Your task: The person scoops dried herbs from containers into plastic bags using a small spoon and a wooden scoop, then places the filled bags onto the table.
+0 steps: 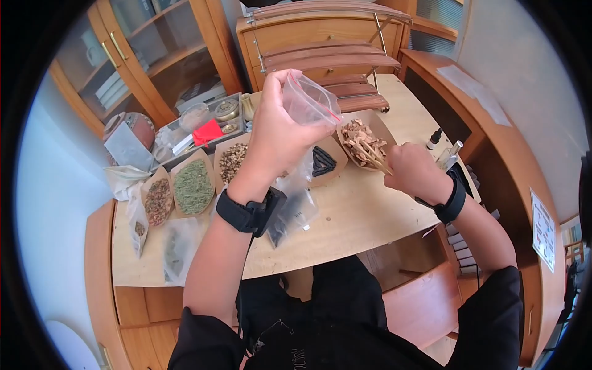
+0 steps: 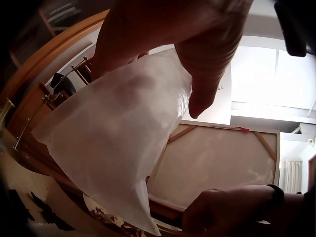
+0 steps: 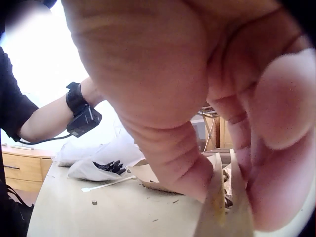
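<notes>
Up over the table my left hand [image 1: 279, 137] holds a clear zip bag [image 1: 310, 103] with a red seal line, its mouth spread. The left wrist view shows the bag [image 2: 108, 133] hanging down, cloudy and see-through. My right hand [image 1: 419, 171] pinches wooden tongs [image 3: 224, 222] between thumb and fingers, two flat arms joined at one end. Their tips reach into a paper tray [image 1: 383, 126] heaped with pale brown dried shavings [image 1: 361, 142]. Close by, a second paper tray [image 1: 336, 154] carries dark, stick-like pieces [image 1: 322, 161].
Paper trays of reddish bits [image 1: 158, 202], green dried herb [image 1: 193, 188] and brown chunks [image 1: 233, 161] line the left. Filled plastic bags [image 1: 290, 213] lie in front. A folded wooden chair [image 1: 333, 55] stands behind; a dropper bottle [image 1: 435, 139] is at the right.
</notes>
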The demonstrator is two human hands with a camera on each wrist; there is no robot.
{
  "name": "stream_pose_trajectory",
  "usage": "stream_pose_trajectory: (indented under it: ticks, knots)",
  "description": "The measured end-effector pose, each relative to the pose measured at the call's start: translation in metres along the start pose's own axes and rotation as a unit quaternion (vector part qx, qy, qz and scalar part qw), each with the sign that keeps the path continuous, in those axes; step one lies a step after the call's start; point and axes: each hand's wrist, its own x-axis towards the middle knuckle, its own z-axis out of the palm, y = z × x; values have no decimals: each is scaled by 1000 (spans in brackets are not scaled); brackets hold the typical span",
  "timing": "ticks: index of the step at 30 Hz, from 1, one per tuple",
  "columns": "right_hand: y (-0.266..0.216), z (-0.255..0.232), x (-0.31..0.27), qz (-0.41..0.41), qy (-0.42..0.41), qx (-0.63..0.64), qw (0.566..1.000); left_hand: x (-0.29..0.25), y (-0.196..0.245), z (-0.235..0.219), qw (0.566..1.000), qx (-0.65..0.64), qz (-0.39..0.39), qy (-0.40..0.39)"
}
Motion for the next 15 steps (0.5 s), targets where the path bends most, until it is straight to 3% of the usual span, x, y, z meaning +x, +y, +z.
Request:
stream_pose_trajectory:
  ticks: [2,5,7,11,13,15]
  knots:
    - [1,8,4,-8,10,-9,1000,8,-7,-4,996,75,49,-13]
    - [3,13,9,7,14,-5,1000,14,-11,-4,996,62,45,-38]
    - [1,15,8,-25,44,23,998,18,-14,-4,996,72,41,-35]
    - [-7,9,5,-19,15,45,999,18,-18,1,997,58,22,-36]
    - [-2,21,6,-67,75,34,994,17,-21,5,998,45,23,-36]
    - [-1,26,7,-75,79,43,993,16,-24,9,998,32,26,-37]
